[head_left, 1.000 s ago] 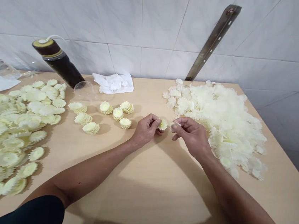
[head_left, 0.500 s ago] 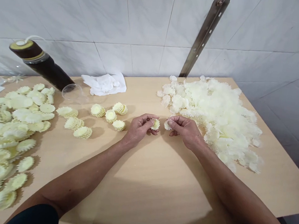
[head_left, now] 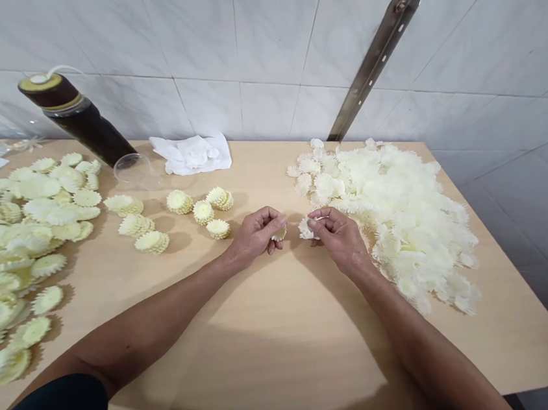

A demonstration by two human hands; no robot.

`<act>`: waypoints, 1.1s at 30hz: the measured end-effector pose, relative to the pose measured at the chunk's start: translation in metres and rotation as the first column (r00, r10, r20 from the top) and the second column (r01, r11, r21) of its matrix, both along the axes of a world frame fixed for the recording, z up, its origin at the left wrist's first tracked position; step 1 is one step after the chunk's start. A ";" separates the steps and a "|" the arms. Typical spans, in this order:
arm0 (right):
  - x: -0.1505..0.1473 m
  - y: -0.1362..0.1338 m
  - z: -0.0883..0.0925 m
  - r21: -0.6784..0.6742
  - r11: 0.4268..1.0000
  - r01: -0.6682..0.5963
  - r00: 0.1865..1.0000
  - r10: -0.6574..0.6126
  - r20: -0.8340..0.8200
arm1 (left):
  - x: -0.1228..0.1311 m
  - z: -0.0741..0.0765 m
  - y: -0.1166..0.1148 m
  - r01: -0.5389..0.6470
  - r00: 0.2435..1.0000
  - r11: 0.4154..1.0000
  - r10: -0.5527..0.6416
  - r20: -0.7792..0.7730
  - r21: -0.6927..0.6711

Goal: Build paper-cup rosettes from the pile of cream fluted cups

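My left hand (head_left: 260,233) is closed on a small pale yellow disc with a toothed rim (head_left: 279,233), mostly covered by the fingers. Facing it across a narrow gap, my right hand (head_left: 337,234) pinches a whitish petal-edged disc (head_left: 306,228) between thumb and fingers. Whether either hand holds one disc or a few stacked together, I cannot tell. Left of my left hand stand several short stacks of the same toothed discs (head_left: 203,212). Beyond my right hand spreads a heap of loose, thin whitish discs (head_left: 392,198).
A large pile of yellowish toothed discs (head_left: 18,256) covers the table's left side. Behind it are a dark leaning bottle (head_left: 91,127), a clear round lid (head_left: 133,167) and crumpled white tissue (head_left: 194,154). A metal slotted bar (head_left: 374,65) rises against the tiled wall.
My left hand has turned, so its disc now shows edge-on and less of it is visible. The disc in my right hand shows more of its face. The piles look unchanged.
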State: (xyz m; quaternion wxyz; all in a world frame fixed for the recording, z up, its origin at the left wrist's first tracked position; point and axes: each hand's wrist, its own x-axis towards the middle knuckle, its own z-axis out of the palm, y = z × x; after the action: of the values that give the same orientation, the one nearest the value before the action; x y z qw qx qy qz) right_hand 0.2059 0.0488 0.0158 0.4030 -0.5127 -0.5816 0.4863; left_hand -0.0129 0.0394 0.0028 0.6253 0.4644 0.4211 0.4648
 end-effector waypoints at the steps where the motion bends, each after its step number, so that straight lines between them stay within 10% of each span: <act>1: -0.001 0.000 0.000 0.011 1.000 0.016 1.000 -0.016 -0.002 | 0.000 -0.001 -0.001 0.011 0.999 1.000 -0.010 -0.043 0.016; 20: -0.016 -0.020 -0.008 0.385 0.923 0.011 0.929 -0.151 0.337 | 0.003 0.003 -0.008 0.078 0.957 0.993 -0.050 -0.287 0.087; 33: -0.014 -0.012 -0.014 0.158 0.983 0.097 0.983 -0.119 0.137 | 0.004 -0.001 -0.006 -0.008 0.969 0.998 0.023 -0.246 0.063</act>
State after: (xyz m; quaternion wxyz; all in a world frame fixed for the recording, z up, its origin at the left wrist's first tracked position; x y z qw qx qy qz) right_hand 0.1923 0.0372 0.0016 0.4227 -0.5460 -0.6159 0.3794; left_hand -0.0089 0.0336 0.0015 0.5499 0.5342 0.4847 0.4212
